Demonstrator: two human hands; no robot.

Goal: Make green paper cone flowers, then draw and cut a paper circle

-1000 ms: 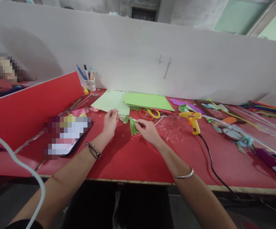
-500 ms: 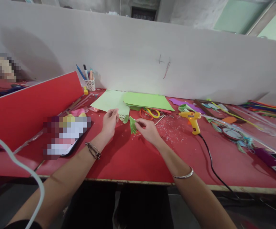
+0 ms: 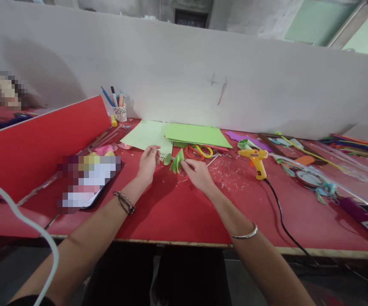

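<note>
My left hand [image 3: 148, 163] pinches a small pale green paper roll [image 3: 165, 159] marked with dark lines; its round end faces right. Just beside it, the fingers of my right hand [image 3: 195, 172] are closed on a folded bright green paper piece [image 3: 177, 162] with a fringed, leaf-like edge. The two paper pieces are very close; whether they touch I cannot tell. Behind my hands lie a pale green sheet [image 3: 145, 134] and a stack of bright green paper [image 3: 199, 135]. Scissors [image 3: 206, 151] with yellow and red-orange handles rest at the stack's front edge.
A yellow glue gun [image 3: 257, 160] with a black cord stands on the red table [image 3: 177, 216] at right. Left are a phone [image 3: 91, 182], a red board [image 3: 53, 140] and a pen cup [image 3: 119, 113]. Paper scraps [image 3: 231, 174] lie around; a white cable [image 3: 27, 214] hangs at far left.
The bright green paper has turned in my right fingers, so its fanned folds now show and its tip points left. My left hand has barely moved.
</note>
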